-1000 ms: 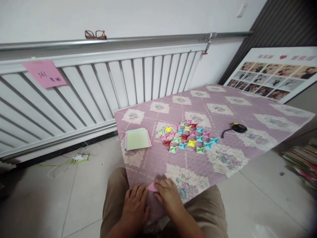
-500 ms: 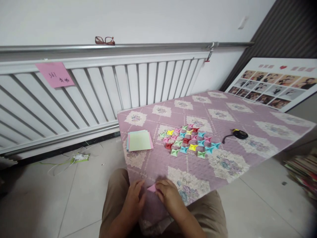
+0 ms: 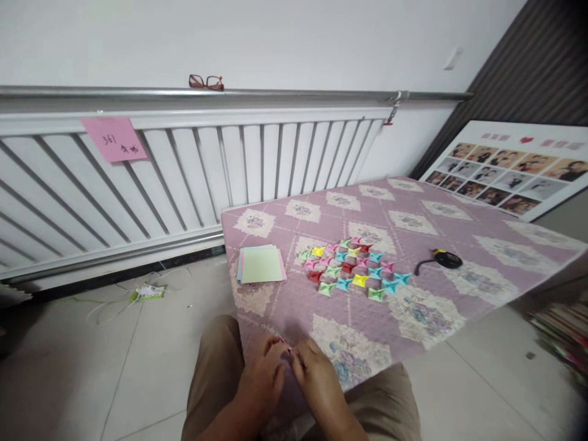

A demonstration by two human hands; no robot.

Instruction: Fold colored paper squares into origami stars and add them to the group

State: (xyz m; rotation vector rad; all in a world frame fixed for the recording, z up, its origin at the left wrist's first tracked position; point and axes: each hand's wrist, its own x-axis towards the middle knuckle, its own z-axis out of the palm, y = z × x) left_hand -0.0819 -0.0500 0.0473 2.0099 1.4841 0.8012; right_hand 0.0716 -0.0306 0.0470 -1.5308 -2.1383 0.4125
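Observation:
At the table's near edge, a small folded piece of pink paper (image 3: pixel 285 343) is mostly covered by my fingers; only a sliver of it shows. My left hand (image 3: pixel 264 370) closes on its left side, fingertips together. From the other side my right hand (image 3: pixel 316 370) pinches it, thumb and fingers bent. Beyond the hands, several small folded paper stars (image 3: pixel 348 268) in pink, green, blue, yellow and red lie in rows. A stack of square paper sheets (image 3: pixel 261 264), pale green on top, sits left of them.
A purple floral cloth (image 3: pixel 294 306) covers the table. A black tape measure (image 3: pixel 446 259) lies at right, and a photo board (image 3: pixel 509 165) leans at the back right. Behind stands a white radiator (image 3: pixel 266 159). On the floor is a power strip (image 3: pixel 150 292) with cables.
My left hand has moved right and come onto the pink paper, which is now more hidden. My right hand still holds it. The view has tilted slightly.

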